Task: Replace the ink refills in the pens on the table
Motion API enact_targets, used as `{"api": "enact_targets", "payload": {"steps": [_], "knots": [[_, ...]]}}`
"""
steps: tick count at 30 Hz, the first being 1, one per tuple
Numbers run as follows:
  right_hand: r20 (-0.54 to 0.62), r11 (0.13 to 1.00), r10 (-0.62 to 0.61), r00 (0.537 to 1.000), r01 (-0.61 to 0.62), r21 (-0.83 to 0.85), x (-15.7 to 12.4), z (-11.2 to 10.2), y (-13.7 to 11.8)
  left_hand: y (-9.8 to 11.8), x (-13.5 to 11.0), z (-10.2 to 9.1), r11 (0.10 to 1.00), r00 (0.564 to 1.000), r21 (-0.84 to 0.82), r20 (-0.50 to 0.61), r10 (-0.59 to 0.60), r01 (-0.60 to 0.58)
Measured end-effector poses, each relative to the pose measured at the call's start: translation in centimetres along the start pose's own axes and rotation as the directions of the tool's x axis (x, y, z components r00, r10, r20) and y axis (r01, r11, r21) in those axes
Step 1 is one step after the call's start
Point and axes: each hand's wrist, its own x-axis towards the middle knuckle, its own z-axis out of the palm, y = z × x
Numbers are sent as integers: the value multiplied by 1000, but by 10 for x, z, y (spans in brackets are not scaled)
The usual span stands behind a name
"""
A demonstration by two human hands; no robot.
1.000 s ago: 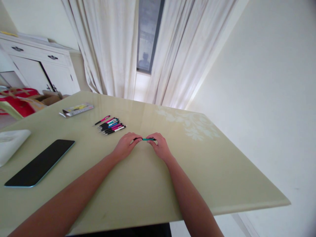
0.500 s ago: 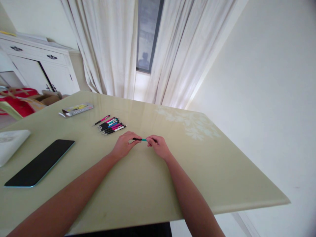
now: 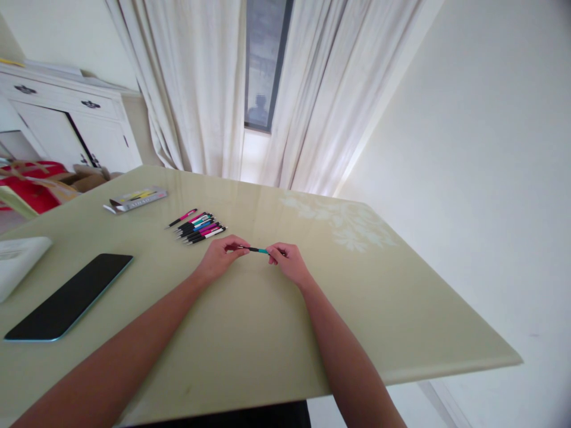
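Note:
A black and teal pen [image 3: 257, 250] is held level just above the pale green table [image 3: 401, 309], between both hands. My left hand [image 3: 219, 262] pinches its black end with closed fingers. My right hand [image 3: 288, 263] is closed round its teal end. Just beyond my left hand lies a bunch of several pens [image 3: 199, 226] in pink, teal, black and white, side by side on the table.
A black tablet [image 3: 66, 297] lies at the left, with a white object [image 3: 18, 261] beside it at the edge. A flat pen box [image 3: 136, 198] rests further back. A white cabinet [image 3: 66, 119], curtains and a wall stand around the table.
My hands have drawn slightly apart along the pen, so more of its black part shows between them. The view has shifted a little.

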Motion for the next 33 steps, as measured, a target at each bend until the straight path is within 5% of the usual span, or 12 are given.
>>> {"api": "enact_targets", "payload": {"steps": [8, 14, 19, 24, 33], "knots": [[-25, 1000, 23, 999, -23, 18, 2, 0, 3, 0, -1, 3, 994, 997, 80, 14, -81, 80], [12, 998, 51, 999, -51, 20, 1, 0, 7, -1, -1, 3, 999, 999, 33, 31, -8, 7], [-27, 998, 49, 998, -48, 36, 2, 0, 7, -2, -1, 5, 991, 993, 76, 20, -115, 113], [-28, 997, 53, 998, -51, 49, 2, 0, 10, -1, -1, 4, 997, 1000, 71, 16, -26, 25], [-56, 997, 47, 997, -43, 59, 3, 0, 11, -2, -1, 5, 995, 998, 87, 47, -46, 42]]}}
